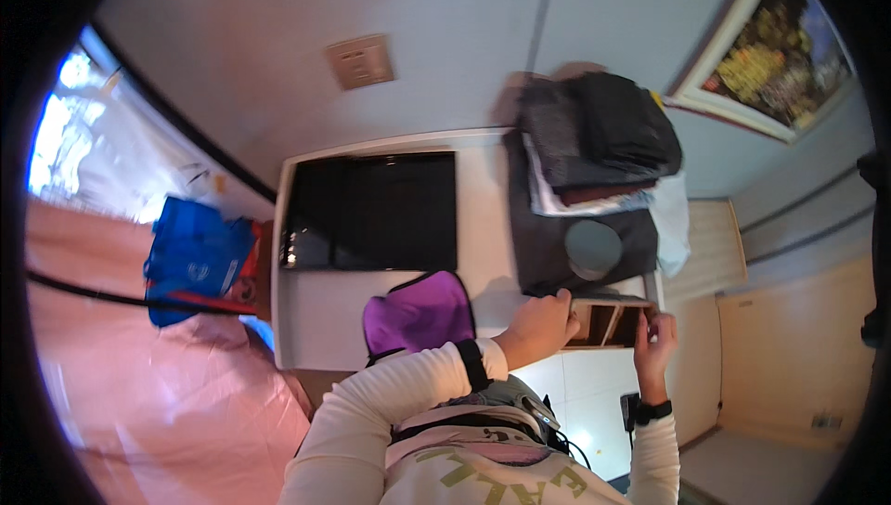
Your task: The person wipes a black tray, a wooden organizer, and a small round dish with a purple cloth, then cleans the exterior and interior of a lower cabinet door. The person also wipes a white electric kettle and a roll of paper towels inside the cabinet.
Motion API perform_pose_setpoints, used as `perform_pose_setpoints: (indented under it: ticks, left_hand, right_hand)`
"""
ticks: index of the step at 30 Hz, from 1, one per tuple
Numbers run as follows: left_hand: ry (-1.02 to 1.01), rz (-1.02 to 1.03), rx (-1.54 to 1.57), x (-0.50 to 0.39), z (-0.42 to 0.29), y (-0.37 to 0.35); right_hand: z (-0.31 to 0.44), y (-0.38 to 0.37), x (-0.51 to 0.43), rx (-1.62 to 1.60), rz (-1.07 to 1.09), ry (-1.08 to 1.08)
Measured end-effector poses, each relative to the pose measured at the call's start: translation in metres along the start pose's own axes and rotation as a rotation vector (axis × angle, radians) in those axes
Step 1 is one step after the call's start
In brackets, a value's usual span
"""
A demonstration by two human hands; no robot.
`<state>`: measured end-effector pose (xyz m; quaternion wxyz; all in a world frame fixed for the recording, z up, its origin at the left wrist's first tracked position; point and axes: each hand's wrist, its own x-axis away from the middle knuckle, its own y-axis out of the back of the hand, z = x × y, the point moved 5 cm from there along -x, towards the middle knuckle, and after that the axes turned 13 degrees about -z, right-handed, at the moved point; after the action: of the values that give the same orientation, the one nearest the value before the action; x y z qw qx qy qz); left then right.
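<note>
A divided wooden box or small drawer (604,324) is at the near right edge of the white table, its compartments facing me. My left hand (546,324) grips its left end, and my right hand (655,341) holds its right end with the fingertips. Just beyond it a round grey-green lidded container (593,247) stands on a dark cloth (543,247). Behind that rises a stack of folded dark clothes (612,129), with white and maroon pieces lower down. To the left of my left hand lies a purple cloth item with black edging (421,313).
A flat black glossy panel (372,212) lies on the left part of the white table (480,185). Off its left side are a blue bag (198,254) and pink fabric (174,393). A framed picture (773,52) hangs at the upper right, above a wooden cabinet (793,359).
</note>
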<state>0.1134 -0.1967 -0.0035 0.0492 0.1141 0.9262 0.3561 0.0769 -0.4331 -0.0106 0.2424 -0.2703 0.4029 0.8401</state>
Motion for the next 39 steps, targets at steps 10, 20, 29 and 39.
perform_pose_setpoints:
  ticks: [10, 20, 29, 39]
  left_hand:
    - [0.106, -0.431, -0.280, 0.048, 0.103, 0.215]
    - [0.306, -0.520, -0.400, 0.082, 0.224, 0.312]
    - [0.311, -0.462, -0.321, 0.025, 0.262, 0.312]
    - [0.419, -0.317, -0.455, -0.013, 0.267, 0.297]
  right_hand:
    - [0.181, -0.136, -0.037, -0.233, 0.574, -0.115]
    - [0.294, -0.281, -0.021, -0.255, 0.676, 0.043]
    - [0.272, -0.334, -0.075, 0.175, 0.660, -0.131]
    - [0.248, -0.371, -0.094, -0.048, 0.660, -0.363]
